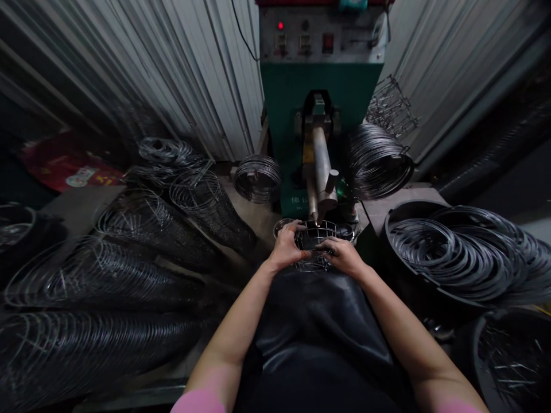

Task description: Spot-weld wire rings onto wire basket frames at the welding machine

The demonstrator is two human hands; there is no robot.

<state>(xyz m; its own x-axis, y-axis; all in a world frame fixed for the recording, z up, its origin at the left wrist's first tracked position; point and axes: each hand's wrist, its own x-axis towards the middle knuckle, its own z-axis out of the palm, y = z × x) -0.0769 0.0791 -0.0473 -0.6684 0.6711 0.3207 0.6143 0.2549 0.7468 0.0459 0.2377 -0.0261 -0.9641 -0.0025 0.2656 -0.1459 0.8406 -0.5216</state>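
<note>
A round wire basket frame (313,265) sits under the tip of a metal electrode arm (322,163) on a green machine (279,86). A small bright glow shows where the tip meets the wires. My left hand (289,246) grips the left side of the frame, its fingers curled over the rim and the thumb toward the middle. My right hand (342,255) holds the frame's right side with the fingers bent together near the centre. Coverings show on some left-hand fingers.
Stacked wire baskets (103,338) fill the left side. Wire ring bundles hang at the machine's left (258,179) and right (379,163). A black tub (390,221) of rings stands right, above another tub (476,350) of short wires. A dark apron covers my lap.
</note>
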